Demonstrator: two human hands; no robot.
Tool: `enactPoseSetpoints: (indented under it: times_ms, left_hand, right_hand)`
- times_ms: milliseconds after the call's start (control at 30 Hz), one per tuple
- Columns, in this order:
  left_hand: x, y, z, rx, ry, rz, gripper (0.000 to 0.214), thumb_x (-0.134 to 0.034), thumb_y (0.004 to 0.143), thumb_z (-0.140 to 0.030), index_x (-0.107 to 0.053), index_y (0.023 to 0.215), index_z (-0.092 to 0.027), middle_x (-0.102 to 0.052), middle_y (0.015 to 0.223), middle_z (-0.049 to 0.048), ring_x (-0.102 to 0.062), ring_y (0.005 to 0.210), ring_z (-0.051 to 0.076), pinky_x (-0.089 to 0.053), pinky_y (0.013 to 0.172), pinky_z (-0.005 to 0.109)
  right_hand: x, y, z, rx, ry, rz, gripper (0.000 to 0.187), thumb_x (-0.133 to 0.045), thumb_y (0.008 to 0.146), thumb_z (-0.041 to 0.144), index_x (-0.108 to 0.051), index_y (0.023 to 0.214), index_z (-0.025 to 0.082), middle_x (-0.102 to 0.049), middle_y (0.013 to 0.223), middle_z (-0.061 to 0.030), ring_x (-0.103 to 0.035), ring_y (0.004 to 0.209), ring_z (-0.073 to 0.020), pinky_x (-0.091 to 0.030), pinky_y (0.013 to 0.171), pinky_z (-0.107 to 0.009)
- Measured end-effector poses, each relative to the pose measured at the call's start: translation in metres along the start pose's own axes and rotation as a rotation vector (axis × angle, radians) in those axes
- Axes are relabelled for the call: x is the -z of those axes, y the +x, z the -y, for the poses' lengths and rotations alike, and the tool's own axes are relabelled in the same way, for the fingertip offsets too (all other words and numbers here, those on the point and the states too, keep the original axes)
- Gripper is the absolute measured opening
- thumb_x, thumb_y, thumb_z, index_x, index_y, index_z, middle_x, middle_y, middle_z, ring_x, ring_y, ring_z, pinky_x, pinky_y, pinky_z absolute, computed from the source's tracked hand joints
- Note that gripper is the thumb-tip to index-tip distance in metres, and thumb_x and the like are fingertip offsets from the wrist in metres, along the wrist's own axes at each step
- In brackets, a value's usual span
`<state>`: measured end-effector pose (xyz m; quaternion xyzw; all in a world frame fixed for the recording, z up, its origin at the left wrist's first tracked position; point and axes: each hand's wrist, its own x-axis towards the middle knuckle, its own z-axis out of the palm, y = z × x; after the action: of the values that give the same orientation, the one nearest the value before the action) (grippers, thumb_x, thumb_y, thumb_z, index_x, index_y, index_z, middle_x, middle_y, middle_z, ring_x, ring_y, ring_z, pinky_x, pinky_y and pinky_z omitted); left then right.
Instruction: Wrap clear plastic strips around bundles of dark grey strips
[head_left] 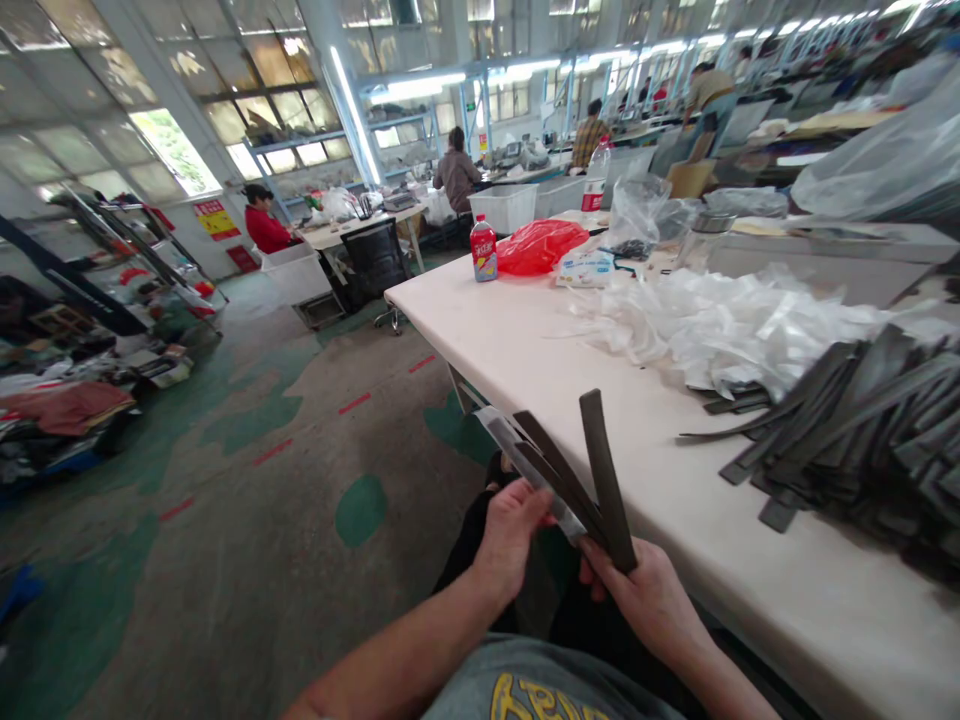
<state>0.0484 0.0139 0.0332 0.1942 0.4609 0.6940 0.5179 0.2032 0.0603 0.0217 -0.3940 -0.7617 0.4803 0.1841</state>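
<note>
Over my lap, at the table's near edge, my right hand [645, 590] grips the lower ends of a few dark grey flat strips [606, 470]. One strip stands apart from the others, and the rest slant up to the left. Along their left side runs a pale, translucent strip [499, 430], perhaps plastic film. My left hand [514, 530] pinches this pale strip between thumb and fingers, close to the dark ones. The fingertips of both hands are partly hidden. To the right, a big pile of similar dark strips [847, 420] lies on the table.
Crumpled white film strips [750, 315] lie beyond the pile on the pale table [517, 340]. Farther back are a red bottle [484, 250], a red plastic bag [541, 246], a wipes pack [585, 268] and a clear bottle [596, 178]. Several people sit or stand at other tables.
</note>
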Motion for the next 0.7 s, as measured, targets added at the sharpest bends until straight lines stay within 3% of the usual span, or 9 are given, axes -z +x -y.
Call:
enactPoseSetpoints:
  times_ms: [133, 300, 400, 533, 600, 700]
  left_hand:
    - [0.005, 0.022, -0.018, -0.091, -0.102, -0.153, 0.032, -0.080, 0.063, -0.041, -0.068, 0.078, -0.015, -0.069, 0.076, 0.0026, -0.061, 0.066, 0.011, -0.048, 0.067, 0.025]
    - [-0.003, 0.007, 0.006, 0.114, 0.005, -0.039, 0.028, -0.076, 0.070, -0.039, -0.068, 0.075, -0.013, -0.067, 0.070, 0.0019, -0.057, 0.059, 0.008, -0.044, 0.058, 0.019]
    - [-0.008, 0.003, -0.001, 0.040, -0.006, -0.009, 0.026, -0.075, 0.071, -0.038, -0.068, 0.079, -0.014, -0.069, 0.074, 0.0025, -0.060, 0.064, 0.010, -0.048, 0.064, 0.021]
    - [-0.006, 0.012, -0.011, -0.034, -0.016, -0.151, 0.024, -0.079, 0.063, -0.031, -0.069, 0.080, -0.019, -0.071, 0.075, 0.0017, -0.066, 0.075, 0.015, -0.053, 0.073, 0.025]
    - [0.003, 0.017, 0.005, 0.089, 0.059, -0.202, 0.026, -0.081, 0.055, -0.029, -0.070, 0.078, -0.024, -0.072, 0.073, -0.0018, -0.068, 0.076, 0.017, -0.055, 0.070, 0.026]
    - [0.023, 0.028, 0.046, 0.279, 0.172, -0.244, 0.029, -0.078, 0.047, -0.043, -0.068, 0.074, -0.037, -0.073, 0.071, -0.0077, -0.070, 0.081, 0.026, -0.058, 0.060, 0.035]
  right_hand:
    - [0.000, -0.004, -0.002, 0.006, -0.021, 0.001, 0.051, -0.040, 0.090, 0.057, -0.059, 0.061, 0.020, -0.061, 0.053, -0.0016, -0.059, 0.051, -0.0171, -0.042, 0.055, -0.027]
    - [0.002, 0.000, -0.002, 0.011, 0.001, -0.036, 0.050, -0.040, 0.090, 0.057, -0.058, 0.062, 0.020, -0.061, 0.053, -0.0023, -0.058, 0.050, -0.0180, -0.042, 0.053, -0.028]
    - [0.004, -0.001, -0.005, -0.011, 0.021, -0.029, 0.047, -0.041, 0.091, 0.053, -0.057, 0.062, 0.020, -0.061, 0.053, -0.0020, -0.058, 0.049, -0.0171, -0.043, 0.053, -0.027]
    - [0.000, -0.016, -0.005, -0.037, 0.085, -0.047, 0.030, -0.046, 0.088, 0.037, -0.056, 0.065, 0.020, -0.064, 0.057, 0.0005, -0.058, 0.048, -0.0142, -0.042, 0.047, -0.023]
    - [-0.005, -0.021, -0.006, -0.057, 0.105, -0.087, 0.019, -0.050, 0.082, 0.030, -0.056, 0.065, 0.021, -0.064, 0.058, 0.0044, -0.057, 0.047, -0.0121, -0.039, 0.043, -0.019]
    - [-0.006, -0.024, -0.014, -0.110, 0.114, -0.162, 0.015, -0.060, 0.070, 0.031, -0.053, 0.059, 0.022, -0.058, 0.051, 0.0092, -0.055, 0.044, -0.0107, -0.032, 0.037, -0.015]
